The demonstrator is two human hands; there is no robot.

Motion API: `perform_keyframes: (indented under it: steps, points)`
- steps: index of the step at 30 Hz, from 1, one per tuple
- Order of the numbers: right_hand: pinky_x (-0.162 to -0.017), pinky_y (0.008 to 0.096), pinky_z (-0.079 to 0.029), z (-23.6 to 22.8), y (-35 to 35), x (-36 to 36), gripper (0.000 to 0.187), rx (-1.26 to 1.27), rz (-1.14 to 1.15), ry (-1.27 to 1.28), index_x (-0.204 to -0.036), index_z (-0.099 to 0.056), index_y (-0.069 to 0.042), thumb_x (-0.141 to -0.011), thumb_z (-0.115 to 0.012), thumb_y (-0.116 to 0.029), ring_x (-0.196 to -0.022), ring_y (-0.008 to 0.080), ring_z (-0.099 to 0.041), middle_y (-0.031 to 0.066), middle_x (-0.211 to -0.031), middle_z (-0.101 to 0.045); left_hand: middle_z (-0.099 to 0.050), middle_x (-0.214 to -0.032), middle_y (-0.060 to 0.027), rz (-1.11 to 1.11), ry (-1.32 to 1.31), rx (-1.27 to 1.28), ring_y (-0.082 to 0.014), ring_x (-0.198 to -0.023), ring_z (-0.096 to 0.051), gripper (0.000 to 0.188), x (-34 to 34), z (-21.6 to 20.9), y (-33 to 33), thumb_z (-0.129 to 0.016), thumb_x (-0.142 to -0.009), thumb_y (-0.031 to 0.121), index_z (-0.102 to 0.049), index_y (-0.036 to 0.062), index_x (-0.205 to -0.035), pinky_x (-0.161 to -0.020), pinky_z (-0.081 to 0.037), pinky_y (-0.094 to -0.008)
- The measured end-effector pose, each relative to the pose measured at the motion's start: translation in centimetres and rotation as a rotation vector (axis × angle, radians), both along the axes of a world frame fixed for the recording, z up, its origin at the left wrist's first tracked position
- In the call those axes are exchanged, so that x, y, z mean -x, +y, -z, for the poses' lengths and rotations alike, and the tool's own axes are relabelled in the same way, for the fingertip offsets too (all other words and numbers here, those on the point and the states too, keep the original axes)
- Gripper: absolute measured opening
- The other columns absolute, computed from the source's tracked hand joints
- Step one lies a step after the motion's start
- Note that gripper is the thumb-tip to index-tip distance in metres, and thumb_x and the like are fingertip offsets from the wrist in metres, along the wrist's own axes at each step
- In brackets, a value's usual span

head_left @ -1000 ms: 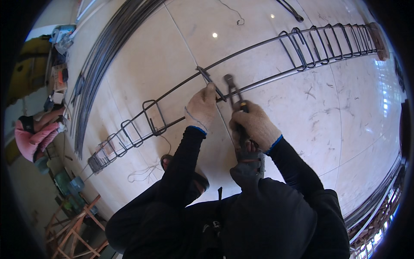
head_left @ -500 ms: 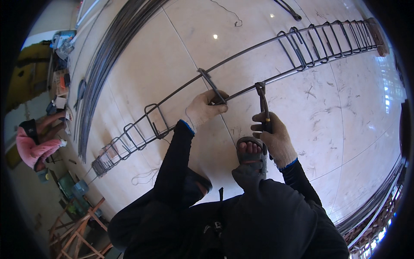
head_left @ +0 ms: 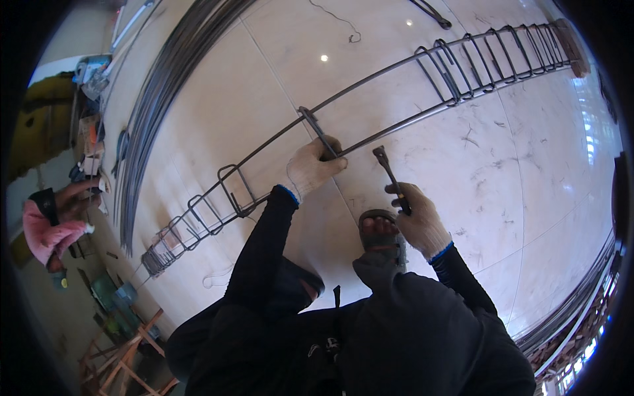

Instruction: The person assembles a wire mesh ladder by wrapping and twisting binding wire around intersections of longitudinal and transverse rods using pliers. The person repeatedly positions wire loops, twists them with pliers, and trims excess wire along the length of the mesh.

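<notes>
A long rebar cage [head_left: 376,79] runs diagonally across the tiled floor in front of me, with bent steel stirrups around its bars. My gloved left hand [head_left: 314,166] is closed on one stirrup [head_left: 318,132] near the middle, where it meets the nearer bar. In my gloved right hand [head_left: 421,214] is a pair of pincers [head_left: 389,173] with dark handles. Their head points up and away from me, apart from the nearer bar. More stirrups [head_left: 462,69] are grouped toward the right end, and others [head_left: 205,214] are spaced along the left.
A bundle of loose steel rods [head_left: 162,99] lies at the upper left. Another tool [head_left: 432,13] and a thin wire [head_left: 340,18] rest beyond the cage. A person in pink [head_left: 49,228] is at the far left, near a wooden frame [head_left: 125,353]. More rods [head_left: 568,307] lie at lower right.
My right hand has drawn the pincers back from the nearer bar, toward me and slightly left. The left hand stays on the same stirrup. The view has shifted slightly.
</notes>
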State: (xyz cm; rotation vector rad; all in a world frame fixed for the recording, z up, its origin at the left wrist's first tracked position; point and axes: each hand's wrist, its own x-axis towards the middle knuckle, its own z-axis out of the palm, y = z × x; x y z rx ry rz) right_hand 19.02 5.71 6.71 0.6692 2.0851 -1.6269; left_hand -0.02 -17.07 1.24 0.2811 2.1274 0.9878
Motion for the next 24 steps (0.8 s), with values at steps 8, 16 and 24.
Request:
perform_keyframes:
  steps: [8,16,24]
  points:
    - [-0.100,0.0460,-0.058,-0.5,-1.9,2.1,0.045,-0.162,-0.017,-0.012,-0.122,-0.072,-0.009,-0.079,-0.071,0.006,-0.118,0.0386,-0.069,0.0185,-0.126,-0.066,-0.075,-0.095,-0.0076,-0.037,-0.011,-0.053,-0.0187,-0.091,-0.071,0.042,-0.2,-0.5,-0.2,-0.084,-0.088,0.033,-0.071,0.0057,-0.117,-0.085,-0.057,-0.0359]
    - [-0.095,0.0483,-0.057,1.3,-5.0,1.8,0.026,-0.147,0.070,-0.044,-0.107,-0.076,-0.007,-0.082,-0.071,-0.001,-0.111,0.0425,-0.068,0.0219,-0.116,-0.067,-0.076,-0.098,-0.0087,-0.005,0.019,-0.004,-0.0211,-0.093,-0.072,0.043,-0.1,-1.4,0.0,-0.084,-0.088,0.033,-0.072,0.0057,-0.119,-0.087,-0.058,-0.0369]
    - [-0.093,0.0472,-0.058,0.9,-6.5,0.6,0.028,-0.098,0.058,-0.112,-0.114,-0.076,-0.006,-0.089,-0.064,-0.003,-0.107,0.0410,-0.073,0.0213,-0.109,-0.077,-0.074,-0.103,-0.0111,-0.007,-0.043,-0.028,-0.0231,-0.099,-0.071,0.051,-0.1,-0.9,-0.3,-0.085,-0.088,0.036,-0.070,0.0028,-0.124,-0.090,-0.057,-0.0371]
